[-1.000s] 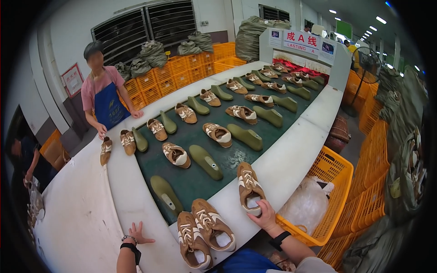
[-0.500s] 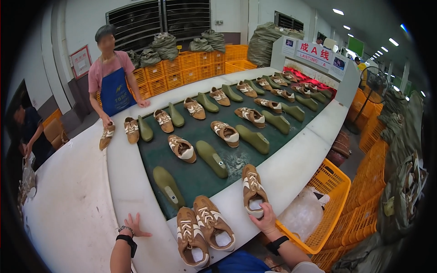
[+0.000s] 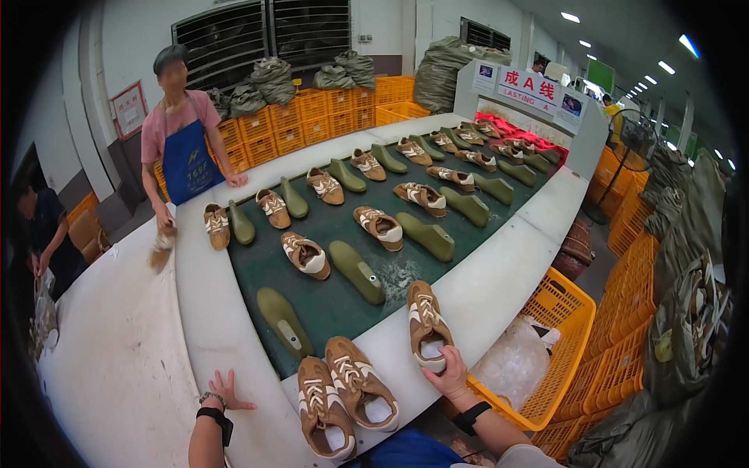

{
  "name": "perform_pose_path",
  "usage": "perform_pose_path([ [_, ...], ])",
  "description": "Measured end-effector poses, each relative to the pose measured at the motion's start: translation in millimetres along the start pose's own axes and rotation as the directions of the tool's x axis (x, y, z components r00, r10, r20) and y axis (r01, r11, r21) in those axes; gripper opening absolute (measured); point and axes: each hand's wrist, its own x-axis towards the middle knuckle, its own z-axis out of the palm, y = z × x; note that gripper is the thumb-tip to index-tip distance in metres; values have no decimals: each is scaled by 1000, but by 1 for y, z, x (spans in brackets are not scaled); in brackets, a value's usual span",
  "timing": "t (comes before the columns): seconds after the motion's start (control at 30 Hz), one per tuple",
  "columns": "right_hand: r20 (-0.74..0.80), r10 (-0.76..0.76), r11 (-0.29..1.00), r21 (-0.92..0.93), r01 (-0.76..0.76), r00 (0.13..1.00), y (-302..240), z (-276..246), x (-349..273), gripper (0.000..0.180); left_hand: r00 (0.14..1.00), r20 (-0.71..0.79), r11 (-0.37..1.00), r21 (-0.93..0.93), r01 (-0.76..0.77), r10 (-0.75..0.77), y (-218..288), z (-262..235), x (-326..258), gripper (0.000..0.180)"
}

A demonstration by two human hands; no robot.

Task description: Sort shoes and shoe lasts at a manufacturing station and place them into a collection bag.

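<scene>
My right hand (image 3: pixel 448 376) is closed on the heel of a brown sneaker (image 3: pixel 427 312) with white stripes and laces, its toe pointing away from me. That shoe rests on the white tabletop edge (image 3: pixel 499 269). Fingers spread, my left hand (image 3: pixel 226 392) lies on the white surface and holds nothing. Between my hands stand two matching sneakers, a left one (image 3: pixel 318 402) and a right one (image 3: pixel 355 370), side by side with pale insoles showing. Just beyond them, a green shoe last (image 3: pixel 282 318) lies on the dark green belt (image 3: pixel 320 300).
More sneakers (image 3: pixel 379 226) and green lasts (image 3: pixel 356 271) lie in rows along the belt. Across the table a co-worker (image 3: pixel 183 140) in a blue apron holds a blurred shoe (image 3: pixel 162 248). An orange crate (image 3: pixel 573 304) with clear plastic bags stands at my right; stacked crates (image 3: pixel 624 366) flank it.
The whole view has shifted slightly left. The co-worker's shoe has lifted and blurred with motion. My right hand keeps its hold on the sneaker; my left hand stays spread.
</scene>
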Motion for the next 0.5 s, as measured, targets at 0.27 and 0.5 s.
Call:
perform_pose_path([
  [0.27, 1, -5, 1000, 8, 5, 1000, -2, 2, 1, 60, 1000, -21, 1000, 20, 5, -4, -3, 4, 5, 143],
  [0.5, -2, 12, 1000, 22, -12, 1000, 0, 3, -1, 60, 1000, -7, 1000, -3, 3, -3, 0, 2, 2, 142],
])
